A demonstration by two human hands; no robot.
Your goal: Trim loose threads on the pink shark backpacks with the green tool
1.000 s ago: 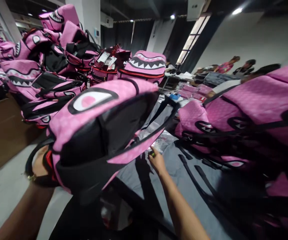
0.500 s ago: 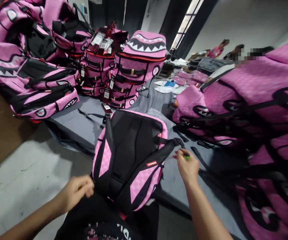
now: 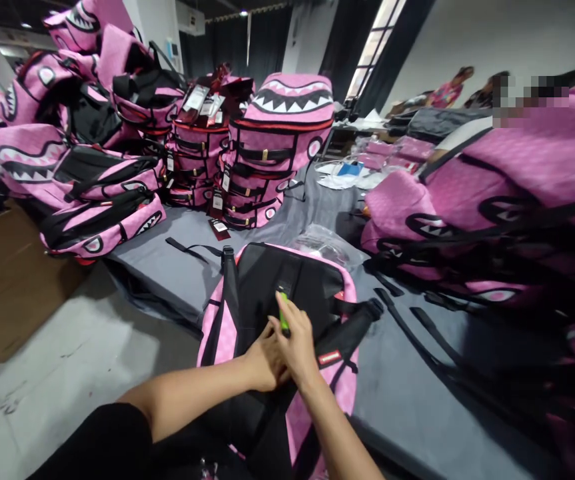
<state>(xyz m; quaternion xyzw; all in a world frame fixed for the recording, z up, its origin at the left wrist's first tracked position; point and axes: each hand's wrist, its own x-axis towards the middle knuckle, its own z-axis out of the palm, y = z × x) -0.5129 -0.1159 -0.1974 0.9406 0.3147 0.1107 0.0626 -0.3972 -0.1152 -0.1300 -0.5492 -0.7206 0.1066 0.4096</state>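
A pink and black backpack (image 3: 254, 280) lies in front of me with its black padded back panel and shoulder straps facing up. Over the middle of that panel my two hands meet. In my right hand (image 3: 297, 340) is a small lime-green and black tool (image 3: 284, 313), its kind not clear; the fingers are closed around it. My left hand (image 3: 266, 363) sits just beside and partly beneath the right, fingers drawn together at the panel. What the left fingertips pinch, if anything, is hidden.
Pink backpacks with shark-mouth prints stand stacked (image 3: 277, 153) at the back, with more piled at the left (image 3: 102, 180) and right (image 3: 467, 193). A clear plastic bag (image 3: 327, 243) lies beyond my backpack on the grey-covered table (image 3: 407, 400). A cardboard box (image 3: 22, 287) is at left; people are in the background.
My right hand has moved left from beside the strap end to the back panel, carrying the green tool. My left hand has come in from the left to join it.
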